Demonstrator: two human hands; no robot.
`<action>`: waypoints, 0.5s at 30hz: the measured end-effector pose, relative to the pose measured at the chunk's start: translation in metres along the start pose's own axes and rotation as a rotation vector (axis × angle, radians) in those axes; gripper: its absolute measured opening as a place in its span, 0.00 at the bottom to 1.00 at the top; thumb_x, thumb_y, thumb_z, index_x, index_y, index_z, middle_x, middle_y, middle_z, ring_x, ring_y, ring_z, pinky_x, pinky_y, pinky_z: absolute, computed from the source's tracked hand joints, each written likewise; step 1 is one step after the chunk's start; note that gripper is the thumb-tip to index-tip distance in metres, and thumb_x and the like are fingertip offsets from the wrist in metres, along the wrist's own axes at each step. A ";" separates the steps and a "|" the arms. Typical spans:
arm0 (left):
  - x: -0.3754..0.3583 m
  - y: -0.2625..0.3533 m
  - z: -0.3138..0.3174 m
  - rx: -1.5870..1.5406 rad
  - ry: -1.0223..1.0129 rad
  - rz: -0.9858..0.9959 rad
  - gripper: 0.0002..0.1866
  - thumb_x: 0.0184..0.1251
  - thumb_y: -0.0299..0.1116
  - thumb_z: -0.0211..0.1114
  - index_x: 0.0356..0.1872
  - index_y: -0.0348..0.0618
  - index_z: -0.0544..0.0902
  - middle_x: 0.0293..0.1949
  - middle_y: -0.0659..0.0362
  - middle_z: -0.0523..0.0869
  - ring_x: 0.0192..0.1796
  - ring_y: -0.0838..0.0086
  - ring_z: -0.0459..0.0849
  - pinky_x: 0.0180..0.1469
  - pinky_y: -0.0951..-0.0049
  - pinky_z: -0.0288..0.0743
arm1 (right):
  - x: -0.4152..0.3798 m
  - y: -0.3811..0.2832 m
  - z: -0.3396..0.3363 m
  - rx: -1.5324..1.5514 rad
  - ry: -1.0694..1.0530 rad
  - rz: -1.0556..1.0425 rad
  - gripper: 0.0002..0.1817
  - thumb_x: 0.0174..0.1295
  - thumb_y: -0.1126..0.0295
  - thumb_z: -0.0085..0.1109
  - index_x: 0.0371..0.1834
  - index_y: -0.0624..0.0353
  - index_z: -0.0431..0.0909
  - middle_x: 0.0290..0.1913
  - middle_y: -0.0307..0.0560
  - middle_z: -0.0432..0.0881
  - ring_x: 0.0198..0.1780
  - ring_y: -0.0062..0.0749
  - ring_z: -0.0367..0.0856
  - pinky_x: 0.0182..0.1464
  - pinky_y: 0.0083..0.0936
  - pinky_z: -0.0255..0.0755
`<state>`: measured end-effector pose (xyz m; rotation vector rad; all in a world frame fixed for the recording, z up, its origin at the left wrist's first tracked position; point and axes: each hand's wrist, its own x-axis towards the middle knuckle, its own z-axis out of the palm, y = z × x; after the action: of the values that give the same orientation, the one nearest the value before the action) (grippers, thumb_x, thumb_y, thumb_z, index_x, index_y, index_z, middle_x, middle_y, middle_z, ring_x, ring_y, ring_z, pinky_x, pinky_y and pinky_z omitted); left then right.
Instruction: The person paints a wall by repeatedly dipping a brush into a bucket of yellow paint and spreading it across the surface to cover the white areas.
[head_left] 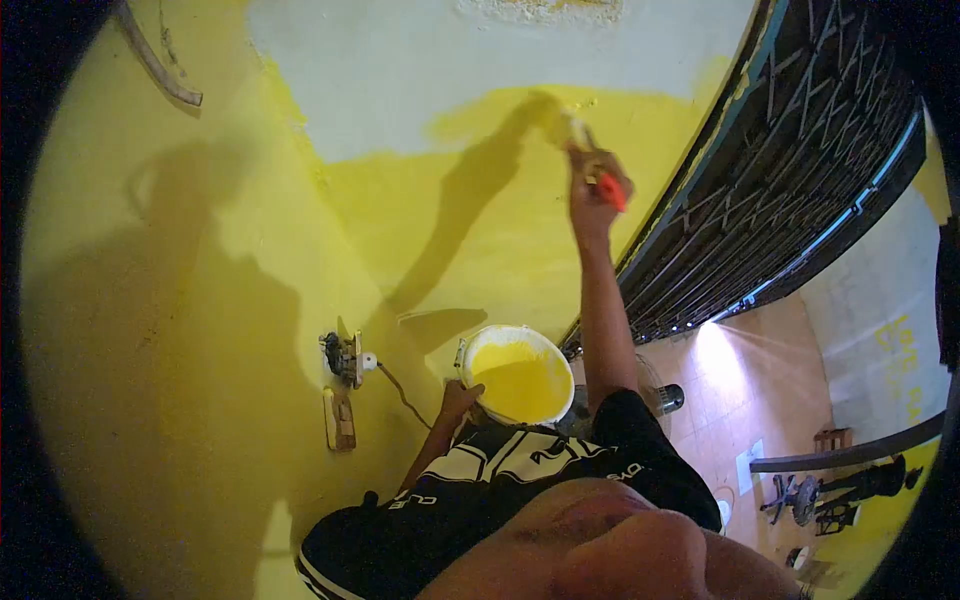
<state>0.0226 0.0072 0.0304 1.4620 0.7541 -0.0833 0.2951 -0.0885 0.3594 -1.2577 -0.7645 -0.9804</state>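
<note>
My right hand is raised to the wall and closed around a paintbrush with a red handle end. The bristles, smeared by motion, are at the wall near the upper border of the fresh yellow paint. Pale, uncoated wall shows above that border. Close to my body, my left hand grips the rim of a white bucket. Yellow paint fills much of it, and paler paint streaks its inner wall.
A dark folding metal gate runs along the right. On the left wall are a socket with a plug and cord, and an open switch box. A pipe sticks out at upper left. Lower right, a person is near a fan.
</note>
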 end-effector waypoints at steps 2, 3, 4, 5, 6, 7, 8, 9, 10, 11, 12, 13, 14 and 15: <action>-0.004 0.009 -0.001 -0.035 0.011 0.017 0.14 0.46 0.34 0.66 0.29 0.30 0.81 0.22 0.51 0.82 0.18 0.72 0.78 0.18 0.72 0.68 | 0.005 0.016 -0.015 0.021 0.223 0.118 0.11 0.51 0.90 0.52 0.19 0.65 0.66 0.22 0.38 0.67 0.28 0.22 0.71 0.46 0.29 0.74; -0.006 0.014 -0.003 0.026 0.038 0.008 0.14 0.46 0.36 0.67 0.27 0.32 0.81 0.20 0.55 0.80 0.18 0.74 0.77 0.19 0.72 0.68 | 0.009 0.010 -0.019 0.043 0.290 0.090 0.13 0.52 0.92 0.48 0.18 0.63 0.63 0.21 0.36 0.63 0.27 0.21 0.69 0.47 0.29 0.74; -0.009 0.019 -0.006 0.091 0.065 0.000 0.15 0.46 0.39 0.68 0.24 0.34 0.81 0.18 0.58 0.79 0.18 0.76 0.75 0.20 0.72 0.67 | 0.008 0.008 -0.017 0.063 0.312 0.064 0.12 0.51 0.92 0.50 0.18 0.63 0.64 0.21 0.36 0.63 0.27 0.21 0.69 0.47 0.29 0.74; -0.011 0.024 -0.007 0.089 0.069 0.000 0.15 0.46 0.39 0.68 0.24 0.34 0.81 0.18 0.58 0.79 0.18 0.76 0.75 0.20 0.72 0.67 | 0.006 0.007 -0.014 0.082 0.338 0.039 0.12 0.50 0.91 0.51 0.18 0.63 0.65 0.21 0.37 0.64 0.27 0.22 0.70 0.47 0.29 0.74; -0.012 0.030 -0.008 0.144 0.087 -0.016 0.14 0.47 0.36 0.67 0.26 0.33 0.81 0.19 0.56 0.80 0.17 0.75 0.75 0.19 0.72 0.67 | -0.013 0.027 -0.005 0.097 0.277 0.098 0.11 0.49 0.88 0.54 0.19 0.62 0.66 0.20 0.38 0.65 0.26 0.24 0.70 0.44 0.28 0.74; -0.011 0.034 -0.008 0.199 0.102 -0.030 0.13 0.47 0.34 0.66 0.27 0.32 0.81 0.20 0.55 0.80 0.16 0.74 0.76 0.18 0.73 0.68 | -0.033 0.046 0.007 0.110 0.217 0.155 0.10 0.48 0.86 0.57 0.19 0.60 0.68 0.19 0.39 0.67 0.24 0.26 0.71 0.42 0.27 0.75; -0.007 0.030 -0.007 0.200 0.100 -0.029 0.13 0.47 0.34 0.66 0.27 0.32 0.81 0.20 0.55 0.80 0.16 0.74 0.76 0.18 0.73 0.68 | -0.040 0.034 0.024 -0.023 0.141 -0.041 0.09 0.46 0.84 0.59 0.19 0.59 0.69 0.18 0.40 0.69 0.23 0.28 0.72 0.39 0.27 0.74; -0.003 0.020 -0.005 0.145 0.081 -0.013 0.13 0.47 0.34 0.66 0.28 0.33 0.81 0.21 0.55 0.81 0.17 0.75 0.76 0.18 0.73 0.68 | -0.051 0.015 0.046 -0.158 0.065 -0.233 0.09 0.45 0.81 0.61 0.19 0.57 0.70 0.18 0.42 0.71 0.21 0.31 0.73 0.36 0.26 0.74; 0.003 0.012 -0.006 0.092 0.063 0.008 0.13 0.47 0.34 0.67 0.29 0.33 0.81 0.22 0.55 0.81 0.19 0.75 0.76 0.19 0.73 0.68 | -0.067 0.004 0.069 -0.177 0.039 -0.214 0.09 0.45 0.80 0.61 0.17 0.56 0.70 0.17 0.43 0.73 0.20 0.34 0.73 0.31 0.25 0.72; 0.008 0.006 -0.007 0.101 0.065 0.016 0.13 0.47 0.34 0.67 0.29 0.33 0.81 0.22 0.55 0.81 0.19 0.75 0.76 0.19 0.73 0.68 | -0.076 -0.021 0.081 -0.207 -0.113 -0.175 0.09 0.44 0.81 0.60 0.17 0.56 0.69 0.19 0.44 0.74 0.21 0.34 0.75 0.30 0.25 0.72; 0.012 -0.001 -0.008 -0.010 0.011 0.039 0.13 0.47 0.34 0.67 0.31 0.33 0.81 0.25 0.55 0.81 0.21 0.75 0.77 0.20 0.73 0.69 | -0.077 -0.029 0.100 0.147 -0.080 -0.297 0.11 0.42 0.83 0.60 0.17 0.56 0.68 0.18 0.44 0.74 0.22 0.33 0.75 0.30 0.24 0.72; 0.013 -0.006 -0.009 -0.122 -0.042 0.056 0.14 0.47 0.34 0.67 0.32 0.34 0.81 0.27 0.54 0.82 0.23 0.75 0.78 0.21 0.73 0.69 | -0.076 -0.050 0.098 0.082 -0.286 -0.226 0.12 0.40 0.84 0.60 0.17 0.57 0.67 0.21 0.45 0.75 0.24 0.34 0.77 0.29 0.23 0.72; 0.007 0.009 -0.012 0.035 -0.041 -0.075 0.16 0.48 0.33 0.66 0.38 0.36 0.80 0.33 0.53 0.83 0.28 0.73 0.80 0.26 0.72 0.72 | -0.076 -0.052 0.103 0.131 -0.305 -0.236 0.08 0.42 0.81 0.59 0.22 0.56 0.71 0.26 0.46 0.78 0.24 0.35 0.77 0.27 0.26 0.72; 0.007 0.008 -0.015 0.035 -0.038 -0.077 0.16 0.48 0.33 0.66 0.38 0.36 0.80 0.33 0.53 0.83 0.28 0.73 0.80 0.26 0.72 0.72 | -0.078 -0.054 0.108 0.180 -0.326 -0.246 0.08 0.43 0.78 0.58 0.27 0.55 0.75 0.32 0.47 0.80 0.25 0.36 0.76 0.25 0.30 0.72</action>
<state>0.0258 0.0251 0.0348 1.4605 0.7815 -0.1835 0.2197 0.0303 0.3305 -1.1980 -1.2576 -0.8876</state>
